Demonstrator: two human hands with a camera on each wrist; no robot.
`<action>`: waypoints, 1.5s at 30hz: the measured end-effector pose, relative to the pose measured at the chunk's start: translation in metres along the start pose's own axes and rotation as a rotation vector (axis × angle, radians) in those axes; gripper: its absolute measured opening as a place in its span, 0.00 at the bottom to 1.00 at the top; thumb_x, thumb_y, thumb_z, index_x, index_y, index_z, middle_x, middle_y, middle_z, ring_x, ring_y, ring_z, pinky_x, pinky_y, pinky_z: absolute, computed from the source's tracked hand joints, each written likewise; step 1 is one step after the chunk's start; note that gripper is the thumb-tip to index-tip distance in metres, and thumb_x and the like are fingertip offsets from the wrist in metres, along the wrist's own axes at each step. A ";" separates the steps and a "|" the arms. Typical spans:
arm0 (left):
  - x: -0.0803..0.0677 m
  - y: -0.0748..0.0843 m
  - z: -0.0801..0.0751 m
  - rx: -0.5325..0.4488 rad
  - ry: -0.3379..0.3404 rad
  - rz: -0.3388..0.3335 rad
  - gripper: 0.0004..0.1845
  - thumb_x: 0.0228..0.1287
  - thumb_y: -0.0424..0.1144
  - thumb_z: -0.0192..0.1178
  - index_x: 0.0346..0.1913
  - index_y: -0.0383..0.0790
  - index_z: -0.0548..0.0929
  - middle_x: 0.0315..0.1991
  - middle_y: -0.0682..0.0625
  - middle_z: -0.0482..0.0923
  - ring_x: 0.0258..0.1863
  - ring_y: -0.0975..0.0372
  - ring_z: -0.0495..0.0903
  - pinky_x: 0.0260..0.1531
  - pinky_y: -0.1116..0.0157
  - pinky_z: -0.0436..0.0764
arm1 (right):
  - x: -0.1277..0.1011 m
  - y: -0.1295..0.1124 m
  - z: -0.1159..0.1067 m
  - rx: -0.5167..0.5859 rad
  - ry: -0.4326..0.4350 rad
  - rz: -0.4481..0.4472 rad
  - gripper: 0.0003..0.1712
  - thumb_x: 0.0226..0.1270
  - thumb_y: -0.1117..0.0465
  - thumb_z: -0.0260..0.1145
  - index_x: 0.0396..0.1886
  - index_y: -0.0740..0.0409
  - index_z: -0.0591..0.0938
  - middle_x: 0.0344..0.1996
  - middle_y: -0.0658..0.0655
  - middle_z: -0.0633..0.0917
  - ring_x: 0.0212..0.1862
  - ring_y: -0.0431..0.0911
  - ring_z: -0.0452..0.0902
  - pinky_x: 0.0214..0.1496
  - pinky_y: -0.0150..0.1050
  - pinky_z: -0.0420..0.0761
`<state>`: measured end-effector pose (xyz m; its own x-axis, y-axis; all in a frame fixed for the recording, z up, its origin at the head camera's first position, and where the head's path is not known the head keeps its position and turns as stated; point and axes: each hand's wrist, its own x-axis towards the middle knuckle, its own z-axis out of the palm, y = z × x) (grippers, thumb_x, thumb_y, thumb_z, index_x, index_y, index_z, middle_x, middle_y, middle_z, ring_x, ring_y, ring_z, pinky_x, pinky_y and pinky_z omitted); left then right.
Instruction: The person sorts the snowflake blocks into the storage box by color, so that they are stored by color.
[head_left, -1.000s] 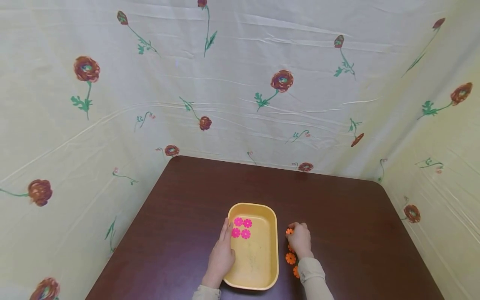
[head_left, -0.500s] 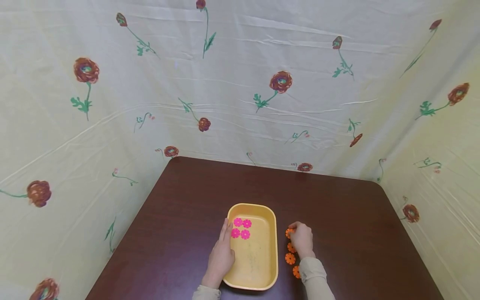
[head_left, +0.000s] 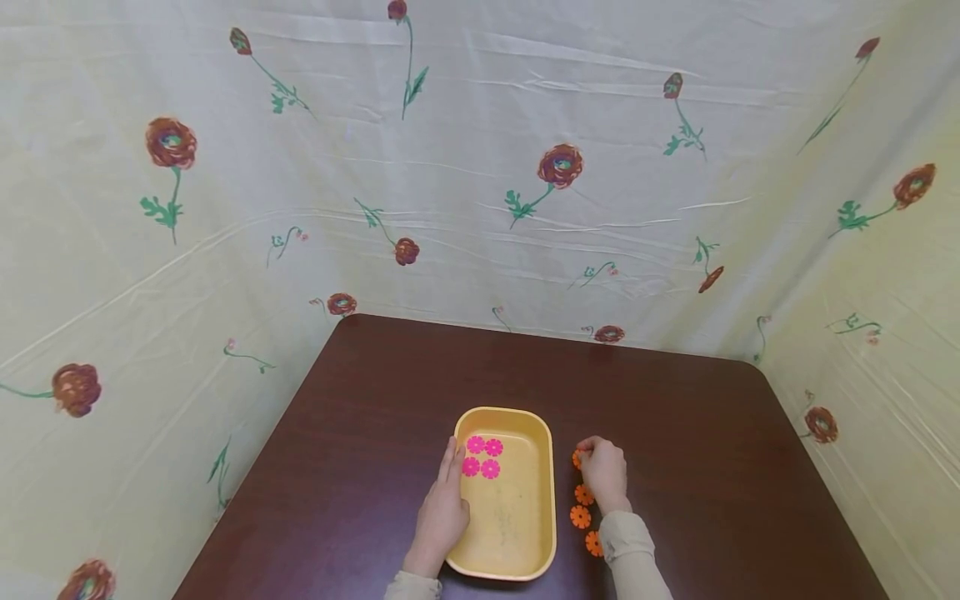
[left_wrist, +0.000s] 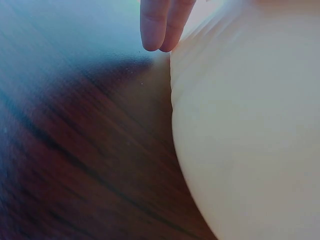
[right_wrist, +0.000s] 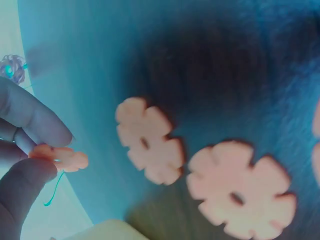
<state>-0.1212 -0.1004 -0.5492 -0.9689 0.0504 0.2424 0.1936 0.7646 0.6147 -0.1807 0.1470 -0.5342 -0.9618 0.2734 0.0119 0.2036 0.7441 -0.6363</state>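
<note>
The yellow tray (head_left: 517,550) holds four pink flower discs (head_left: 482,457) in its far left corner. The left hand (head_left: 441,515) lies flat, fingers straight, against the tray's left wall. Right of the tray, the right hand (head_left: 603,472) pinches an orange flower disc (right_wrist: 60,157), mostly hidden from overhead. Three more orange discs (head_left: 581,517) lie just right of the tray on the worktop (head_left: 712,467), bare beyond.

A dark brown wooden table (head_left: 420,392) stands enclosed left, right and far by cream flower-printed cloth (head_left: 480,167)
</note>
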 end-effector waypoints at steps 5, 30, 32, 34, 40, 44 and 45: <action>0.000 0.001 -0.001 -0.015 0.007 0.003 0.40 0.41 0.19 0.55 0.65 0.34 0.64 0.70 0.44 0.53 0.25 0.55 0.73 0.18 0.66 0.66 | 0.002 -0.009 -0.005 0.036 0.037 -0.006 0.05 0.59 0.69 0.60 0.32 0.64 0.82 0.27 0.59 0.83 0.23 0.46 0.73 0.27 0.39 0.76; -0.001 0.004 -0.003 -0.018 0.011 0.003 0.39 0.40 0.18 0.55 0.64 0.33 0.65 0.69 0.43 0.54 0.24 0.56 0.72 0.17 0.67 0.65 | 0.003 -0.052 -0.017 0.195 0.010 0.027 0.10 0.64 0.67 0.58 0.41 0.63 0.82 0.33 0.60 0.82 0.28 0.45 0.78 0.31 0.39 0.79; -0.001 0.004 -0.004 -0.019 0.009 0.002 0.39 0.40 0.18 0.54 0.64 0.33 0.65 0.69 0.43 0.54 0.24 0.55 0.72 0.17 0.66 0.65 | 0.003 -0.057 -0.016 0.210 0.007 0.015 0.09 0.63 0.67 0.58 0.40 0.63 0.82 0.32 0.60 0.82 0.27 0.45 0.79 0.30 0.38 0.79; -0.001 0.004 -0.004 -0.017 0.011 0.009 0.39 0.40 0.18 0.54 0.64 0.32 0.65 0.69 0.43 0.54 0.23 0.55 0.71 0.17 0.66 0.65 | 0.002 -0.063 -0.013 0.215 0.013 -0.008 0.09 0.62 0.68 0.59 0.39 0.64 0.83 0.30 0.59 0.82 0.27 0.45 0.79 0.29 0.37 0.79; -0.001 0.003 -0.002 -0.006 0.023 0.026 0.39 0.39 0.18 0.54 0.63 0.32 0.66 0.69 0.43 0.54 0.20 0.57 0.69 0.16 0.67 0.64 | 0.001 -0.085 -0.006 0.231 0.038 -0.062 0.07 0.60 0.69 0.61 0.35 0.63 0.84 0.30 0.59 0.84 0.29 0.47 0.77 0.33 0.39 0.79; -0.001 0.003 -0.002 -0.003 0.022 0.024 0.39 0.39 0.18 0.54 0.63 0.33 0.65 0.69 0.43 0.54 0.20 0.58 0.68 0.16 0.67 0.64 | -0.002 -0.100 -0.001 0.241 0.030 -0.087 0.07 0.59 0.69 0.62 0.35 0.63 0.84 0.32 0.60 0.84 0.30 0.48 0.76 0.37 0.41 0.80; -0.001 0.003 -0.002 -0.003 0.021 0.022 0.39 0.39 0.18 0.55 0.64 0.33 0.65 0.69 0.43 0.54 0.20 0.58 0.68 0.16 0.67 0.64 | -0.003 -0.104 0.000 0.237 0.030 -0.091 0.07 0.59 0.69 0.62 0.35 0.62 0.84 0.32 0.59 0.84 0.30 0.48 0.76 0.37 0.41 0.80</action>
<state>-0.1193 -0.0997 -0.5465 -0.9608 0.0538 0.2718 0.2156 0.7613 0.6115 -0.1989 0.0689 -0.4685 -0.9677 0.2323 0.0978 0.0646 0.6036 -0.7947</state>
